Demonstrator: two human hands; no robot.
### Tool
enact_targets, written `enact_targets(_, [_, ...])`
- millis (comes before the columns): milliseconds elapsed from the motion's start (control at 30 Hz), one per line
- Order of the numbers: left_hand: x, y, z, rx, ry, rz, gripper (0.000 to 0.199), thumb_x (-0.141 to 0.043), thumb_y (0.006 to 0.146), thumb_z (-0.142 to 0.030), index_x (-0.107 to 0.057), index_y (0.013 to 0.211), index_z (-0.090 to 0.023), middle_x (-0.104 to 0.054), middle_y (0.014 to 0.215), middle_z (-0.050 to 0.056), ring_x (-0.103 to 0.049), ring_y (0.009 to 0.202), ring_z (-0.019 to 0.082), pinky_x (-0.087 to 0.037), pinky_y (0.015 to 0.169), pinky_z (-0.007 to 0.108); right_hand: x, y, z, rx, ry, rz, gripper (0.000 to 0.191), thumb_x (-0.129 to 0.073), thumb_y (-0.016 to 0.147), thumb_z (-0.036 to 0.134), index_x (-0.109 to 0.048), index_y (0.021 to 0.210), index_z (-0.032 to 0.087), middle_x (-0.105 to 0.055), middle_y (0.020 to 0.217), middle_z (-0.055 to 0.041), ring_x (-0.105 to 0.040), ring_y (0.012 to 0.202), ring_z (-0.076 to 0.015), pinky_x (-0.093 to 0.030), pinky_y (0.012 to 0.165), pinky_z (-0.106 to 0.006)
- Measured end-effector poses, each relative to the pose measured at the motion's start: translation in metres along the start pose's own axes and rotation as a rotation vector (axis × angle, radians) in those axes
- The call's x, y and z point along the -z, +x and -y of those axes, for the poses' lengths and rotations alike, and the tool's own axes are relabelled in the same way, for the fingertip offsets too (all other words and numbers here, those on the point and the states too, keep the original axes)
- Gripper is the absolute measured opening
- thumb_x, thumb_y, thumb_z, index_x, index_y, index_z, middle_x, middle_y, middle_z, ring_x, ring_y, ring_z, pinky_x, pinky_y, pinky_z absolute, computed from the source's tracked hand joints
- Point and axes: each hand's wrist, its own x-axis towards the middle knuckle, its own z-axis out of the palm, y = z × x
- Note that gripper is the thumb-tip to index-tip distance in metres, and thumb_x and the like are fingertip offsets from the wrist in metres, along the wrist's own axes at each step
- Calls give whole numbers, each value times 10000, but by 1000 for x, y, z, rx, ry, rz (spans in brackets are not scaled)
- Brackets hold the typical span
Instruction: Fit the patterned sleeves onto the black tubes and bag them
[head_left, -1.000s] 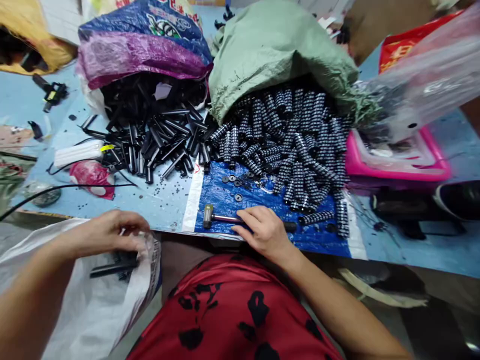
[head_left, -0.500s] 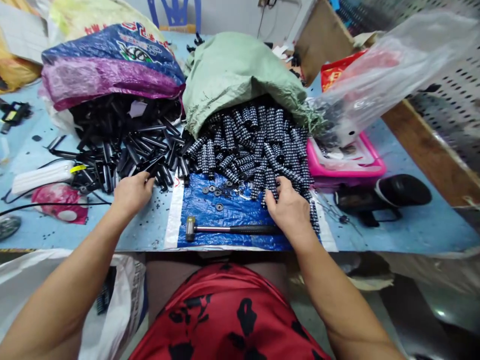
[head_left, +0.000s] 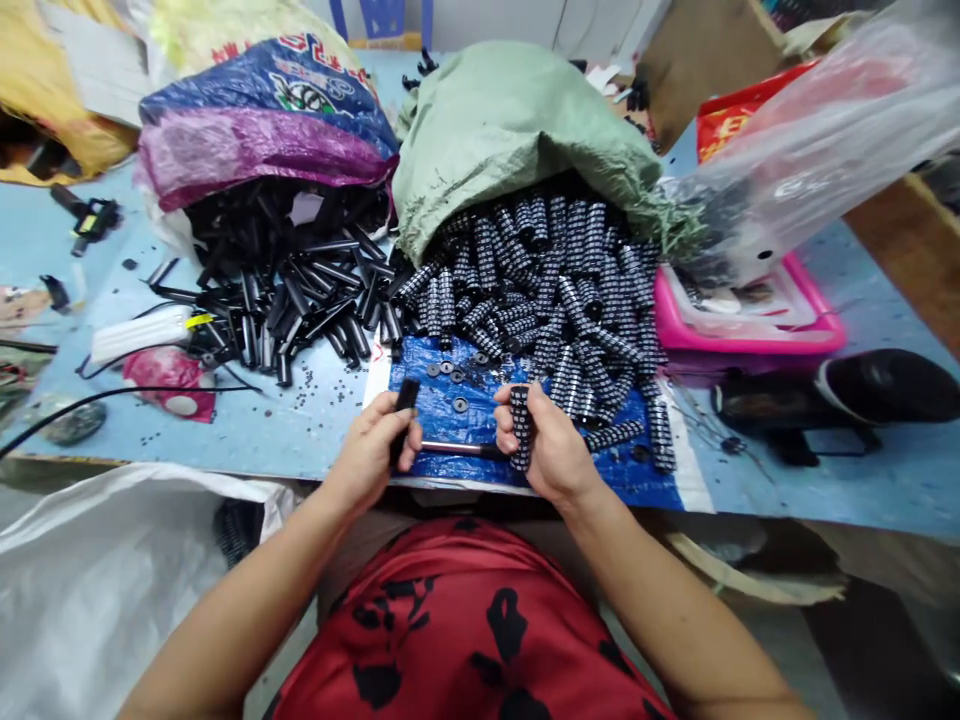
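Patterned black cylinder (head_left: 520,428), and it is held nearly upright at the near edge of the table (head_left: 795,495), gripped by the right hand (head_left: 553,445), with the fingers curled around one side and the thumb pressed along the other. Across from it, a smooth black piece (head_left: 405,408) is pinched between thumb and fingers by the left hand (head_left: 375,445), tilted, its top end poking out above the grip. The two pieces are kept well apart, and between them the shaft of a hammer (head_left: 459,448) is seen lying on a blue sheet (head_left: 615,475); its head is hidden behind the left hand. Just beyond, dark washers (head_left: 460,404) are scattered on the sheet. Farther off, a heap of patterned cylinders (head_left: 577,270) is spilled from a green sack (head_left: 517,120), and to its left a pile of smooth black tubes (head_left: 300,295) is heaped before a blue and purple bag (head_left: 262,150). On the right, a pink tray (head_left: 757,345) is set behind a black flask (head_left: 885,388).
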Motion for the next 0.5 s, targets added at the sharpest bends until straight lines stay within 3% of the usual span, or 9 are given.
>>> enact_targets(100, [-16,-8,9,-59,79,-13,359,-653,921,-525,-562,889,-179,-593,596,-29,-435,407,68,-298,436,204,-12,-7,-6,16,36,38,512,-582,924,700,-632,1082,216,-471,607,63,-345,429,-69,-292,426,-214])
enact_targets(200, [-30,-14,16,-171,182,-36,357,-592,974,-533,-626,950,-179,-639,699,1,-497,489,85,-396,518,232,-24,-12,-14,52,102,1,488,-547,953,685,-646,1078,225,-519,641,44,-444,478,-87,-393,467,-229])
enact_targets(300, [-43,-15,21,-315,246,-16,272,-727,904,-447,-665,975,-192,-681,839,18,-566,650,112,-465,668,256,-36,-13,-23,111,81,-53,487,-509,974,662,-672,1037,208,-689,906,-53,-667,782,-170,-578,710,-322])
enact_targets(367, [-48,-14,23,-359,293,11,273,-801,840,-389,-689,999,-198,-683,886,19,-583,742,136,-470,727,264,-37,-12,-26,148,-21,-26,526,-438,1003,654,-685,1091,197,-715,1122,-112,-700,1019,-234,-598,888,-401])
enact_targets(433, [-47,-14,22,-348,322,17,251,-791,847,-386,-696,977,-193,-653,833,11,-553,726,137,-451,701,263,-30,-12,-26,264,-191,63,583,-430,1007,668,-645,1281,200,-654,1341,-147,-640,1250,-281,-568,1018,-453])
enact_targets(500, [-41,-16,19,-291,310,-1,259,-769,865,-419,-690,946,-186,-608,776,2,-509,685,131,-424,656,262,-17,-12,-23,496,-443,175,808,-575,913,729,-455,1534,225,-443,1591,-167,-438,1484,-333,-513,1116,-501])
